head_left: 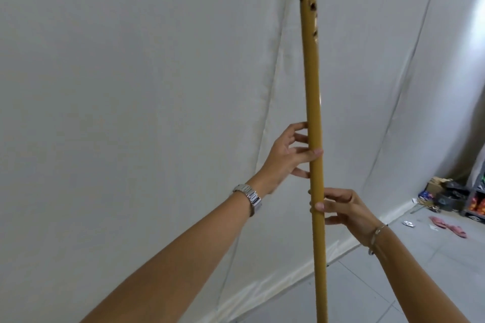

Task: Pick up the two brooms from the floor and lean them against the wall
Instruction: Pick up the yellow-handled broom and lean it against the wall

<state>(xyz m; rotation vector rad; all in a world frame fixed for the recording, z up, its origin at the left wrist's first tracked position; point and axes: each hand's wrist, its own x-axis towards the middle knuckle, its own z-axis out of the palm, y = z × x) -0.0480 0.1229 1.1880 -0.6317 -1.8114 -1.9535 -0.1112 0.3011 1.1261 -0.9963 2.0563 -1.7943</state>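
The long mustard-yellow broom handle [313,102] stands nearly upright before the white fabric-covered wall [131,86]. The left hand [286,157] steadies it above with loosely curled fingers; the right hand [346,210], just below, pinches it lightly, probably guiding its tip wallward.

A home storeroom: tiled floor [433,265], sheet-draped wall [157,86], slippers [448,225], corner clutter [446,196].

Yellow-brown broom handle [313,102] stands nearly upright before the white wall [131,86], top end chipped.
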